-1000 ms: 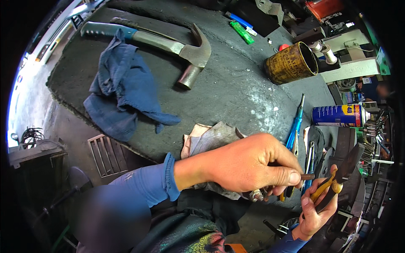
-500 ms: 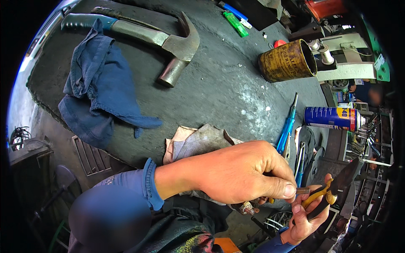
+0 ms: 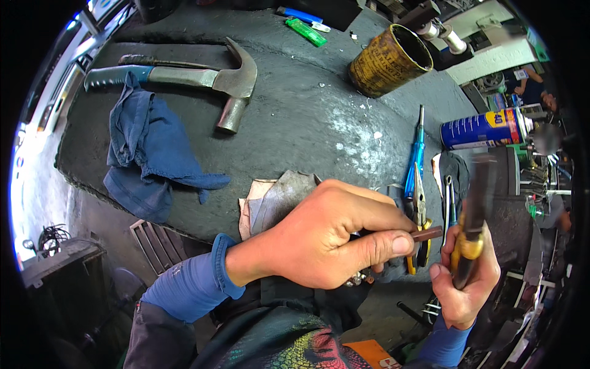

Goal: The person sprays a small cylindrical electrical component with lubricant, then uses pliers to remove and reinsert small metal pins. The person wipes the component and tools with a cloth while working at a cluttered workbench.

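Observation:
My left hand is closed, palm down, near the front edge of the bench. A short reddish-brown bar sticks out from between its thumb and forefinger. Small metal parts show below that hand, mostly hidden by it. To the right of the bar, my right hand is wrapped round yellow-and-black-handled pliers. Their dark head points up and is smeared by motion. The bar and the pliers are apart. Just behind the bar lie long-nose pliers and a blue-handled screwdriver.
The dark bench carries a claw hammer, a blue cloth, a worn leather scrap, a rusty yellow tin, a blue spray can and a green lighter. Another person is in the far right background.
My right hand has turned the pliers upright and moved a little right and up. My left hand has shifted slightly, and more of the brown bar shows. The head view has tilted.

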### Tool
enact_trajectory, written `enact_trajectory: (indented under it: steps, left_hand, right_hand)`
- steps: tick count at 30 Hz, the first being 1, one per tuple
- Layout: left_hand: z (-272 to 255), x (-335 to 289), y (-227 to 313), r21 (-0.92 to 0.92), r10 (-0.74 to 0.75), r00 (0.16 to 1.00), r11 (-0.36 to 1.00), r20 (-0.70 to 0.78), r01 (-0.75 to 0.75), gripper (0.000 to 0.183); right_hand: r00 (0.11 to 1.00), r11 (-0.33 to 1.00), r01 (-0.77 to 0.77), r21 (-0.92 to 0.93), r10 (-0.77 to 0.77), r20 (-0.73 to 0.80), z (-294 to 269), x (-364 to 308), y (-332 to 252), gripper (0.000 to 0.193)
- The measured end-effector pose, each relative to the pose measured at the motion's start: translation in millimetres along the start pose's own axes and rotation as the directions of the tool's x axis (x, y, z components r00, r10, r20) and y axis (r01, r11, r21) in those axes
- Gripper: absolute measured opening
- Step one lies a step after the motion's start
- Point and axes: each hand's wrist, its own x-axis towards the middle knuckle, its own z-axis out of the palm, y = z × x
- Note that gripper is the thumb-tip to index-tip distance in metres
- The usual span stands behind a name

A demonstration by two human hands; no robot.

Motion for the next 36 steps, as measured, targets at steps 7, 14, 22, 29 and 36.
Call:
enact_trajectory:
  steps: [7, 14, 22, 29, 36]
  left_hand:
    - [1.3, -0.6, 0.9, 0.047, 0.033, 0.999, 0.998, -0.018, -0.032, 0.022]
    - [5.2, -3.6, 2.3, 0.024, -0.077, 0.996, 0.997, -0.053, 0.079, 0.024]
    - [3.4, -3.2, 8.7, 0.082, -0.089, 0.995, 0.992, -0.049, 0.092, 0.025]
    - [1.3, -0.5, 1.7, 0.097, -0.041, 0.999, 0.994, -0.02, 0.042, 0.028]
    - [3.6, -4.4, 3.0, 0.093, -0.06, 0.997, 0.994, -0.055, 0.065, 0.03]
  right_hand:
    - [0.998, 0.982, -0.056, 0.179, 0.062, -0.028, -21.2, 16.1, 8.2, 0.09]
    - [0.966, 0.985, 0.151, 0.089, -0.166, 0.199, -3.8, 21.3, 18.7, 0.085]
    - [0.952, 0.977, 0.201, 0.069, -0.211, 0.223, -3.3, 22.4, 14.0, 0.088]
    - [0.996, 0.838, -0.049, 0.543, 0.084, -0.039, -8.1, 31.7, 24.3, 0.071]
    - [0.994, 0.894, -0.097, 0.437, 0.062, 0.094, 2.5, 24.9, 22.4, 0.092]
